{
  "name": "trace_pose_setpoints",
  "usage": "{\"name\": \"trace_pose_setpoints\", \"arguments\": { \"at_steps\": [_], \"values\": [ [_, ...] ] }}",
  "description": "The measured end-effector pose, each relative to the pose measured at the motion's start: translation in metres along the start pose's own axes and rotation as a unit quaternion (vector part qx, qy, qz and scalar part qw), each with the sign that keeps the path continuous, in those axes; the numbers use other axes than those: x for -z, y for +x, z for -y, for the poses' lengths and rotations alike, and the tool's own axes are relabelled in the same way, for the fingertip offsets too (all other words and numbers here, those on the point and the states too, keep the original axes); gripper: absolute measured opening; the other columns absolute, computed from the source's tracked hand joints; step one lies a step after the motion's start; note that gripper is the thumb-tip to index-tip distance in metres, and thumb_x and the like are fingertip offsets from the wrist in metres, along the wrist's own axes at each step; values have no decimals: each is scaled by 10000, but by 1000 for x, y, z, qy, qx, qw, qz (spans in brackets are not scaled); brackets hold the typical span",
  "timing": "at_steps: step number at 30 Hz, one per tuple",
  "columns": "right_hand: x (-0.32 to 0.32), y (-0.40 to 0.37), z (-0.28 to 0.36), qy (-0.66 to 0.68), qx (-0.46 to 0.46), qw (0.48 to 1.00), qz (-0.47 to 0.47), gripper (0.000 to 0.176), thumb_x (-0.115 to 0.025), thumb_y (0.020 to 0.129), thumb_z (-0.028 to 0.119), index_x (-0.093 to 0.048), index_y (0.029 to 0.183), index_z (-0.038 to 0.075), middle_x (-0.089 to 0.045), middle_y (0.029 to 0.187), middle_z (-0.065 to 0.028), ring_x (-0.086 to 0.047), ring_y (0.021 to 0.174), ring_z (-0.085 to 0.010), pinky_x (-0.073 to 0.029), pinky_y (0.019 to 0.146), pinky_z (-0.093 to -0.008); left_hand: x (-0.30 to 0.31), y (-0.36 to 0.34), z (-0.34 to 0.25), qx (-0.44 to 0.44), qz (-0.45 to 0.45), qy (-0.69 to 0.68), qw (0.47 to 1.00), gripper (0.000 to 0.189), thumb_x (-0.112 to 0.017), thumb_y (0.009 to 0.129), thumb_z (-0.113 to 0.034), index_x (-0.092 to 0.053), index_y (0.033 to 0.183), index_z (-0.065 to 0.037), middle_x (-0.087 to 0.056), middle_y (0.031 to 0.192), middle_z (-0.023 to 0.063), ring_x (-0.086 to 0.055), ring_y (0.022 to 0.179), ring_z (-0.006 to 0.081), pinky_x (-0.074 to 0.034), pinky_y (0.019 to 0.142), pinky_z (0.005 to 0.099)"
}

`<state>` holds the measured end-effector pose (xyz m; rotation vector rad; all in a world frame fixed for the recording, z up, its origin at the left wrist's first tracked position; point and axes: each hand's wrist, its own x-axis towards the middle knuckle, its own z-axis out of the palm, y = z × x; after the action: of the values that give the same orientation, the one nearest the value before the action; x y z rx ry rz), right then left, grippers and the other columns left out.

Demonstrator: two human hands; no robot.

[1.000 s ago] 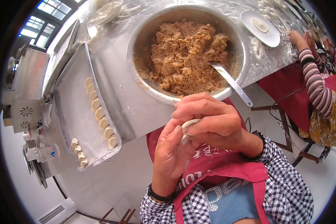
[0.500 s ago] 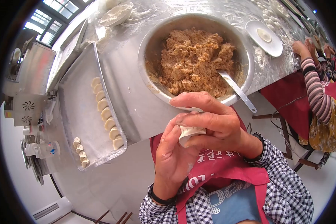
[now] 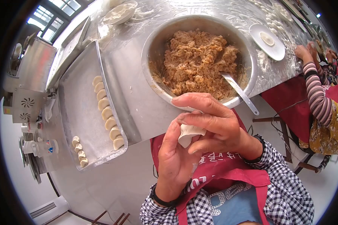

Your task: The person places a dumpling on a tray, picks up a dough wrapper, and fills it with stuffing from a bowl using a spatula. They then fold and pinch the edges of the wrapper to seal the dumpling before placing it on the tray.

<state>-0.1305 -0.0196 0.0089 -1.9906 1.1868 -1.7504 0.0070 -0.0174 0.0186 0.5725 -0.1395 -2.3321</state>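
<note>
Since a second ago, more of the dumpling (image 3: 189,134) is showing. My left hand (image 3: 174,157) is cupping it and my right hand (image 3: 214,127) is pinching it, both closed together on it, at 6 o'clock from the filling bowl (image 3: 150,48). I'm judging it soft, light and tearable, best held by the sealed edge.

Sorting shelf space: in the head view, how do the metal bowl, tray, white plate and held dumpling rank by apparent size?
1. Metal bowl and tray, too alike to rank.
2. White plate.
3. Dumpling, though nearest the camera.
</note>
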Motion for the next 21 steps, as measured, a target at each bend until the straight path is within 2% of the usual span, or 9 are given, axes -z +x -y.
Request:
{"name": "trace_pose_setpoints", "arguments": {
  "at_steps": [3,5,9,12,14,15,17,21],
  "values": [
    [8,0,-2,4,20,999,43,243,-689,681,188,-639,815,-9,-620,1066,-115,-564,1013,-285,-464,843,-386,5,0,2,9,-18,6,1000,345,-381,966,-255,-411,1244,-54,-468,1208,50,-474,1091,141,-428,890,299],
    [11,-3,-8,-17,70,993,97,346,-690,692,258,-648,910,-8,-587,1118,-173,-541,1054,-334,-465,850,-416,12,2,6,-12,53,-88,995,342,-394,959,-259,-427,1228,-50,-472,1208,53,-478,1091,155,-433,882,306],
    [10,-6,-7,-42,85,991,95,337,-696,687,247,-645,898,-11,-569,1139,-194,-538,1055,-344,-466,850,-419,5,1,5,-14,-7,-25,1000,333,-400,958,-261,-445,1211,-49,-479,1201,53,-482,1092,165,-437,877,311],
    [8,-6,-2,-10,49,997,61,308,-689,707,231,-643,893,-10,-575,1132,-188,-540,1049,-353,-469,845,-416,6,2,3,-1,2,-8,1000,326,-398,960,-259,-457,1201,-48,-492,1188,58,-489,1088,163,-439,879,308],
    [6,-7,0,12,-6,1000,27,294,-677,729,239,-646,894,-2,-574,1132,-189,-539,1046,-363,-468,844,-416,6,3,3,8,14,-26,1000,321,-389,963,-258,-461,1190,-44,-501,1179,71,-498,1081,172,-443,880,308],
    [7,-6,0,11,-6,1000,26,294,-677,729,239,-646,894,-2,-574,1132,-189,-539,1046,-363,-468,844,-416,6,3,3,8,14,-25,1000,321,-389,963,-258,-461,1190,-44,-501,1179,71,-498,1081,172,-443,880,308],
    [10,-4,-1,1,18,999,33,269,-708,645,190,-643,828,5,-588,1113,-155,-551,1020,-322,-464,837,-397,7,3,5,-5,13,-25,1000,315,-386,963,-256,-467,1178,-40,-501,1188,87,-503,1083,188,-445,889,321],
    [9,-7,-6,-15,62,997,52,271,-715,642,187,-646,833,8,-573,1132,-174,-551,1022,-324,-461,843,-402,13,6,6,-8,48,-31,998,307,-386,963,-252,-474,1165,-38,-496,1202,95,-502,1089,200,-445,897,333]
  ]
}}
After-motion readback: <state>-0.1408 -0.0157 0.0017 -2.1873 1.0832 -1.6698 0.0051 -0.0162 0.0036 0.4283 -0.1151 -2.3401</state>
